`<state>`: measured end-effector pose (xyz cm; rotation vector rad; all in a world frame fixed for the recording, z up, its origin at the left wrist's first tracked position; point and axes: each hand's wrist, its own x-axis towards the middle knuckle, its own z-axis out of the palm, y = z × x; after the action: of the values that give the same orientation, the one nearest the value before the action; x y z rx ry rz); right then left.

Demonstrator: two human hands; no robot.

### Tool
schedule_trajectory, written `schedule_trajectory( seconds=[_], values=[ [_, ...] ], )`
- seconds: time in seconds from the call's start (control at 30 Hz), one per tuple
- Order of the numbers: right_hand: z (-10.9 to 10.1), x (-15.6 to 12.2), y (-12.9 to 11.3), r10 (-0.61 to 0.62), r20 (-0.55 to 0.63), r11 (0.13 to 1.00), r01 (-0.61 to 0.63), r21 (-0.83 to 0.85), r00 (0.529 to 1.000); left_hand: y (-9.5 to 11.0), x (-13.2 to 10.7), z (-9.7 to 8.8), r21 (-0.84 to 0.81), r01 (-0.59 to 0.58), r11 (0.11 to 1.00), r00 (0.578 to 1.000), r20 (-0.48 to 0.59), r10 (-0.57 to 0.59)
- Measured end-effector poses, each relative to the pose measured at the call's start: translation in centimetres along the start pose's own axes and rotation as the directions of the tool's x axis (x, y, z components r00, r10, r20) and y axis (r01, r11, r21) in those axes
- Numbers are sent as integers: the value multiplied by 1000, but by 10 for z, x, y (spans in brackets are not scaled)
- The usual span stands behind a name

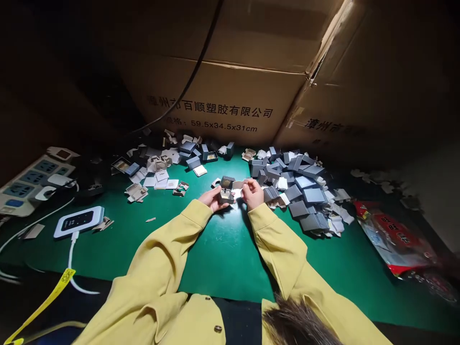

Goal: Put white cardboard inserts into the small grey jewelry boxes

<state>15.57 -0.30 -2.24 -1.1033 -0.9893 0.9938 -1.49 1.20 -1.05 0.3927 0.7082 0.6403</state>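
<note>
Near the middle of the green table, my left hand is closed around a small dark hinged box. Its lid stands raised, and the contents are too small to make out. Just to the right, my right hand pinches a pale piece of card or paper beside the box. Part of that piece is hidden by the fingers. A torn bit of cardboard lies on the table to the left of my left hand.
At right is a heap of dark grey boxes mixed with paper scraps. More boxes and white papers lie at back left. A white device with a cable, a power strip and a red plastic packet flank them. Large cartons stand behind.
</note>
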Motion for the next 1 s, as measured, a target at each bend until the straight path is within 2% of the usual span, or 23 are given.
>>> schedule_trajectory(
  seconds=[0.13, 0.3, 0.47, 0.6, 0.77, 0.93, 1.0],
  values=[
    [7, -7, -6, -51, 84, 997, 56, -52, 995, -2, -1, -1, 62, -30, 998, 998, -55, 33],
    [6, -11, -13, -128, 187, 960, 169, -223, 974, -2, -11, 9, 131, -93, 987, 989, -101, 106],
    [4, -10, -19, -117, 287, 920, 213, -330, 951, 0, -14, 14, 192, -52, 980, 993, -99, 72],
    [3, -10, -24, -135, 293, 896, 243, -372, 947, 2, -16, 17, 242, -22, 970, 996, -80, 43],
    [4, -11, -26, -144, 245, 910, 226, -348, 959, 2, -16, 19, 246, -13, 969, 995, -94, 37],
    [7, -7, -18, -41, 187, 988, 68, -141, 982, 0, -13, 14, 237, -36, 971, 997, -59, 51],
    [7, -7, -17, -31, 184, 991, 55, -122, 982, -1, -12, 11, 226, -46, 973, 997, -51, 59]
  ],
)
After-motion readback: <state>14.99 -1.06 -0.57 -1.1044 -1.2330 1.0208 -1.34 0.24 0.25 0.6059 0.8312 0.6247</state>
